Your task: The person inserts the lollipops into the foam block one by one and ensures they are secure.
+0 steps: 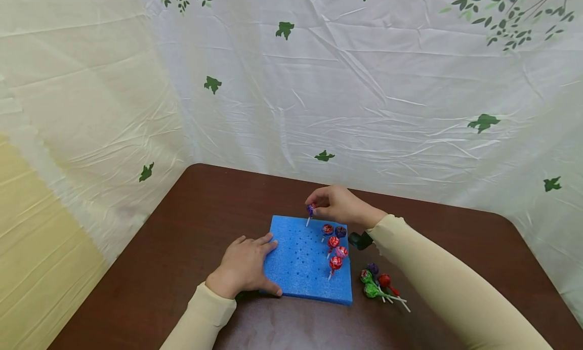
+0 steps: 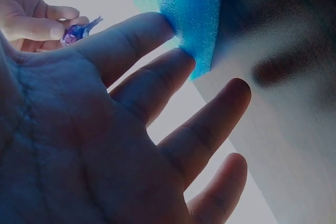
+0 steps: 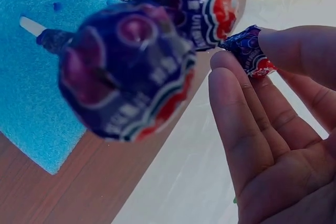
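My right hand pinches a purple-wrapped lollipop by its candy head, its white stick pointing down at the far edge of a blue foam block. Rows of small holes dot the block's top. Along its right side several lollipops stand with their sticks in the foam, among them a red one and a dark purple one. My left hand lies at the block's left edge, fingers spread and straight, thumb at the near edge. In the left wrist view its fingertips meet the foam's side.
Several loose lollipops, including a green one and a red one, lie on the brown table right of the block. A dark object sits beneath the right wrist. White curtains with leaf prints hang behind the table.
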Demonstrator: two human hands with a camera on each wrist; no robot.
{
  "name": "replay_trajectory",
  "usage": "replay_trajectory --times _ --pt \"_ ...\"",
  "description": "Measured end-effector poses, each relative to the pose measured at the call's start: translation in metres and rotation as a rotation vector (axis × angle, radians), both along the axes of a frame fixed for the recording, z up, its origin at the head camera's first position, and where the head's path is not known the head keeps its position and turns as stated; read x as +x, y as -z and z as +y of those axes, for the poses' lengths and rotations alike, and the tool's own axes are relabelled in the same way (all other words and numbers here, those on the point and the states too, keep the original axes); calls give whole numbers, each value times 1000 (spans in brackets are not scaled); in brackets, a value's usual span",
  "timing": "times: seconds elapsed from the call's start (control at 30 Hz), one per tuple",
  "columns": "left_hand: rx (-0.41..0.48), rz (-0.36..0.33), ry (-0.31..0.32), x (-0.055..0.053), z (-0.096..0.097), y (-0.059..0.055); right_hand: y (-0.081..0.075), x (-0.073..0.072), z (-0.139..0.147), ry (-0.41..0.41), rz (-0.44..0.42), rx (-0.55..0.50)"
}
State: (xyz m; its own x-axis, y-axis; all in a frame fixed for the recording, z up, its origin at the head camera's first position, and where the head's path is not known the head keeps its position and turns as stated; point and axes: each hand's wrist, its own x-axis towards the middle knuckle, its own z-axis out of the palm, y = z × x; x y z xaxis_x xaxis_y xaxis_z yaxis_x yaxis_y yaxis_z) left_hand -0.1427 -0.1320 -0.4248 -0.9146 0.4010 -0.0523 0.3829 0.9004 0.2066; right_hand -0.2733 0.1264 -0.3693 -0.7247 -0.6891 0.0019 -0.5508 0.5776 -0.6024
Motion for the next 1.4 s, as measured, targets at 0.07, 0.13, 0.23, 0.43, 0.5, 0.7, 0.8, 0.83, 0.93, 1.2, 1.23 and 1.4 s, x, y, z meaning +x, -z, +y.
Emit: replay_trajectory --times 0.07,0.13,0.23,0.43,0.5,0.7,0.8,0.83,0.93,1.2,1.23,1.4 --pt "-3 1 0 -1 0 0 0 0 0 -3 3 -4" --pt "-3 2 -1 -1 0 1 0 0 0 1 0 -5" --pt "-5 2 -4 -1 0 1 0 0 0 3 -5 -10" --pt "-4 -1 -6 -1 1 -1 3 -2 1 6 -12 -11" --pt "-4 -1 -6 -1 1 -1 4 -3 1 8 -18 -7" --pt "-10 1 -9 -1 2 -1 5 -3 1 8 -20 -6" --pt "-10 1 -9 0 2 -1 6 -3 2 7 -25 -9" --pt "-11 0 -9 0 2 -2 6 -3 2 8 -28 -8" --pt "-8 -1 -10 0 2 -2 6 -3 1 15 -31 -2" --pt "-1 -6 -12 0 2 -2 9 -3 0 17 -27 17" --pt "-1 -6 -13 0 2 -2 9 -3 0 19 -28 21" --pt "0 -5 -14 0 2 -1 10 -4 -1 34 -41 27"
